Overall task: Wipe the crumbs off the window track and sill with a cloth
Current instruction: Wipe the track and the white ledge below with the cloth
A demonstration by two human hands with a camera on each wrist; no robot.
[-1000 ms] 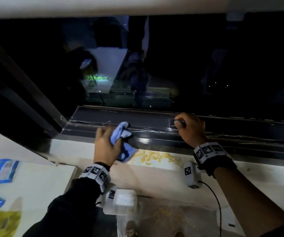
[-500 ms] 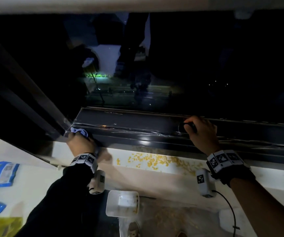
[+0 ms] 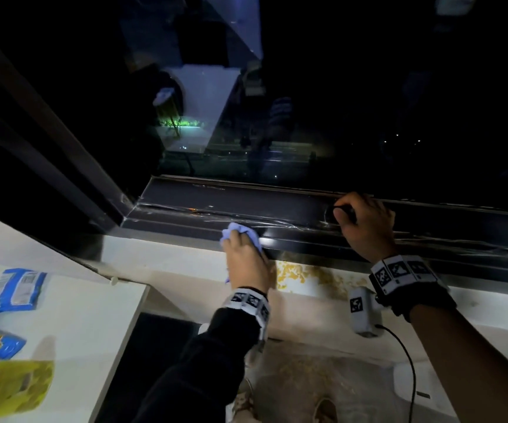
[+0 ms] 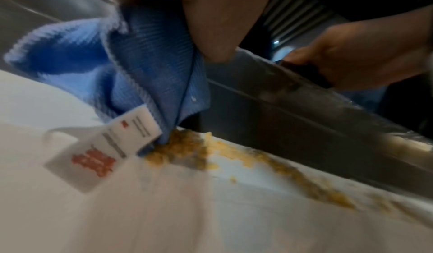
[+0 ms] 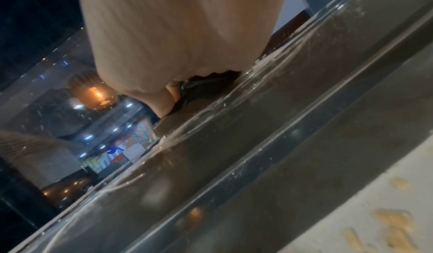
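Note:
My left hand [image 3: 246, 257] grips a bunched blue cloth [image 3: 239, 233] against the front rail of the dark window track [image 3: 246, 206]. In the left wrist view the cloth [image 4: 150, 75], with its white label, touches the left end of a heap of yellow crumbs [image 4: 187, 146]. These crumbs [image 3: 292, 274] lie on the white sill [image 3: 170, 261], just right of my left hand. Farther right, my right hand [image 3: 359, 224] rests on the track, fingers curled round a small black object [image 3: 346, 213], also seen in the right wrist view [image 5: 203, 90].
A white table [image 3: 78, 331] at the lower left carries blue packets [image 3: 17, 288] and a yellow bag [image 3: 8, 389]. Dark window glass [image 3: 307, 117] rises behind the track. Below the sill lie a crumb-strewn floor [image 3: 307, 377] and a white box [image 3: 411, 380].
My left hand swept the cloth left to the track's corner, then came back right to the left end of the crumbs. The right hand has stayed on the track.

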